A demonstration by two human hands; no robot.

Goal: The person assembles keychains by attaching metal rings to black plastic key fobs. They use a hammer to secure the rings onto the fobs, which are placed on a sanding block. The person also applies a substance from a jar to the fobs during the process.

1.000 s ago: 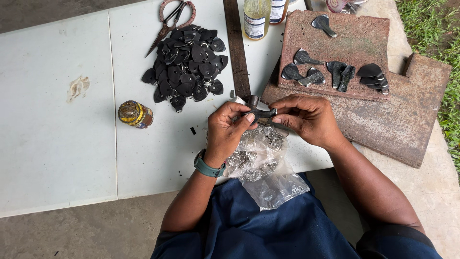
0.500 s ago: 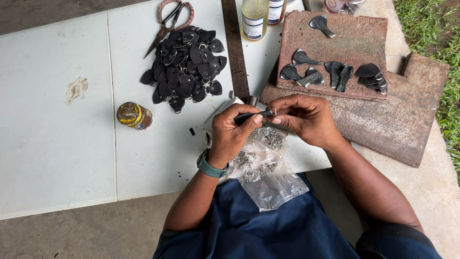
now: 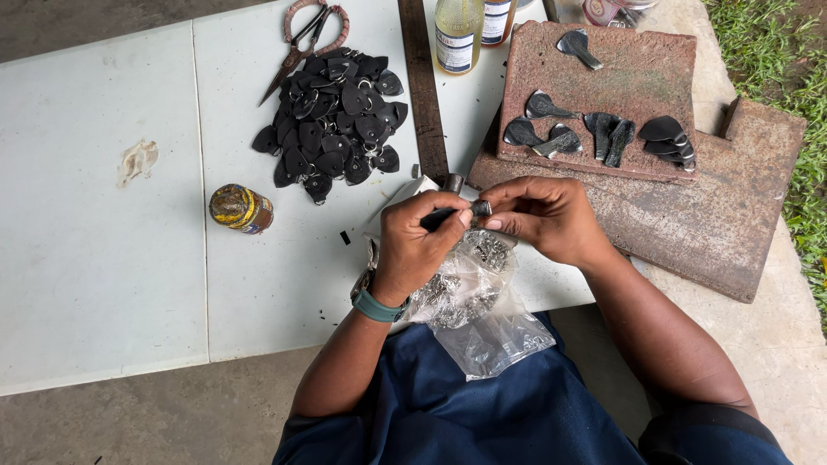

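My left hand pinches a small black leather piece at its left end. At the right end of that piece sits a small metal ring, which the fingertips of my right hand grip. Both hands meet above a clear plastic bag of small metal fittings that lies on my lap and the table edge. A green watch band circles my left wrist.
A heap of black leather tabs lies on the white table, with scissors behind it and a small tin to the left. Several shaped pieces rest on a brown slab. Two bottles stand at the back.
Both hands have stayed together over the bag, with only small finger movements on the black piece and the ring.
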